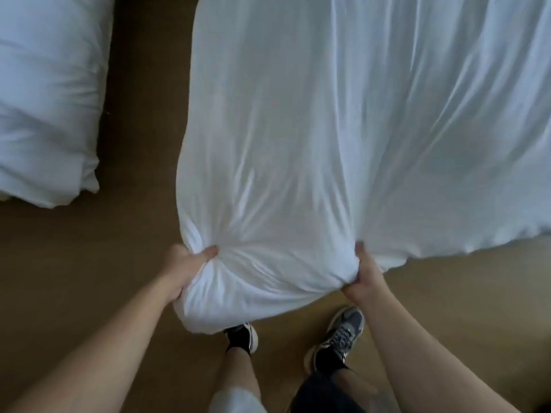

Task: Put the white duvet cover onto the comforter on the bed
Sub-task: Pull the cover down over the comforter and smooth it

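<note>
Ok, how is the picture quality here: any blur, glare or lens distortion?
Head view: soft throughout, folds of the duvet cover smeared, likely motion blur; bluish cast toward the top, no hard glare; wide-angle bending at the edges; left hand and right hand grip readable.

Lighting: soft, even daylight, bluish toward upper right. Slight motion blur throughout; wide-angle bending at edges.

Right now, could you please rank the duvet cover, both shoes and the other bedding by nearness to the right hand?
1. Duvet cover: gripped by the right hand.
2. Right shoe: just below.
3. Left shoe: further left.
4. Other bedding: far left.
</note>
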Demonstrator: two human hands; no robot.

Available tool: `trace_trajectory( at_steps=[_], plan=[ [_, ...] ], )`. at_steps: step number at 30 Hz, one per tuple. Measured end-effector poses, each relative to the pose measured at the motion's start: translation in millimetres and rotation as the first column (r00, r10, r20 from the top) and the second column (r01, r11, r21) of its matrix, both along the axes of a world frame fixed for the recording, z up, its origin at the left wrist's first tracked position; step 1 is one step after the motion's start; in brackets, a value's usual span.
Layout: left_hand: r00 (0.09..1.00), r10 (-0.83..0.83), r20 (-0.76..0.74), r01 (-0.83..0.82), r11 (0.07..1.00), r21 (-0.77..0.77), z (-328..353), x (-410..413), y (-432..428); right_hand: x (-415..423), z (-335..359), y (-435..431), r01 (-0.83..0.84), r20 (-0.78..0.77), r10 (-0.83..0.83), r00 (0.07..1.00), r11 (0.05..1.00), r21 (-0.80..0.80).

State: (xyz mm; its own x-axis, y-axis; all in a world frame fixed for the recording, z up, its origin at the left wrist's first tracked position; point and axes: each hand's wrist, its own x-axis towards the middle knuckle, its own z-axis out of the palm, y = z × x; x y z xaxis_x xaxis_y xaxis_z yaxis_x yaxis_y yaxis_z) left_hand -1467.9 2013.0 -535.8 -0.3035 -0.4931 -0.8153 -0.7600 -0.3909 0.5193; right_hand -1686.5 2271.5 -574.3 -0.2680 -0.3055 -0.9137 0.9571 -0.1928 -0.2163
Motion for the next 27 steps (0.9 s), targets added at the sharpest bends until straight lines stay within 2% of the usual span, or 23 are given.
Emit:
trace_trajectory(
  at_steps=[1,2,3,5,6,7,8,9,10,11,12,13,14,16,17,18,20,22,23,25,27],
  plan=[
    [0.996,0.026,0.089,-0.023,0.999,-0.033,-10,0,17,16,-10,10,-0.013,0.059,0.002,0.998,0.982,0.187],
    [0.993,0.05,0.104,-0.051,0.999,0.007,-20,-3,27,21,-17,11,-0.018,0.094,-0.008,0.996,0.964,0.264],
    [0.996,0.055,0.07,-0.063,0.991,0.118,-24,-10,33,20,-18,7,0.002,0.115,-0.036,0.993,0.958,0.287],
    [0.992,-0.106,-0.066,0.123,0.92,0.371,-20,-24,34,6,-8,2,0.015,0.126,-0.039,0.991,0.983,0.185],
    [0.973,-0.165,-0.158,0.219,0.876,0.43,-16,-24,29,-6,-6,-1,0.013,0.154,-0.03,0.988,0.994,0.112],
    [0.958,-0.179,-0.226,0.263,0.863,0.432,-16,-17,21,-13,-3,6,0.078,0.133,-0.081,0.988,0.997,0.029],
    [0.959,-0.13,-0.254,0.225,0.891,0.394,-16,-7,14,-14,-4,16,0.169,0.104,-0.165,0.981,0.985,-0.029],
    [0.973,-0.049,-0.224,0.121,0.94,0.32,-18,7,10,-6,-8,24,0.195,0.071,-0.189,0.979,0.977,-0.088],
    [0.989,0.03,-0.142,0.003,0.974,0.227,-24,22,9,7,-13,30,0.138,0.044,-0.134,0.99,0.985,-0.107],
    [0.998,0.066,0.006,-0.067,0.991,0.113,-30,35,15,22,-24,31,0.092,0.033,-0.091,0.995,0.996,-0.004],
    [0.984,0.106,0.143,-0.116,0.991,0.063,-35,47,28,38,-31,30,0.092,0.079,-0.109,0.991,0.978,0.187],
    [0.978,0.117,0.172,-0.13,0.99,0.062,-37,49,40,46,-33,24,0.089,0.087,-0.12,0.989,0.951,0.297],
    [0.988,0.086,0.131,-0.101,0.988,0.116,-36,39,47,45,-29,10,0.122,0.106,-0.163,0.981,0.942,0.314],
    [1.0,0.015,0.007,-0.017,0.951,0.31,-36,25,53,39,-35,0,0.126,0.103,-0.154,0.983,0.963,0.238],
    [0.998,-0.036,-0.055,0.053,0.937,0.346,-32,20,56,37,-34,-1,0.136,0.115,-0.154,0.981,0.979,0.152],
    [0.991,-0.059,-0.117,0.097,0.931,0.351,-34,19,55,37,-31,2,0.106,0.088,-0.109,0.99,0.994,0.038],
    [0.994,-0.047,-0.097,0.074,0.953,0.292,-32,19,54,49,-22,8,0.069,0.079,-0.056,0.995,0.983,-0.168],
    [0.997,0.021,-0.08,0.0,0.967,0.253,-24,20,50,65,-13,-2,-0.1,0.005,0.106,0.994,0.952,-0.291],
    [0.991,0.061,-0.117,-0.027,0.963,0.268,-22,19,44,69,-6,-14,-0.205,-0.04,0.202,0.978,0.933,-0.296],
    [0.971,0.138,-0.198,-0.073,0.951,0.301,-20,22,27,67,-3,-36,-0.327,-0.093,0.315,0.945,0.926,-0.189],
    [0.952,0.177,-0.25,-0.102,0.953,0.287,-22,30,10,65,-5,-46,-0.278,-0.093,0.267,0.959,0.95,-0.142]
  ],
)
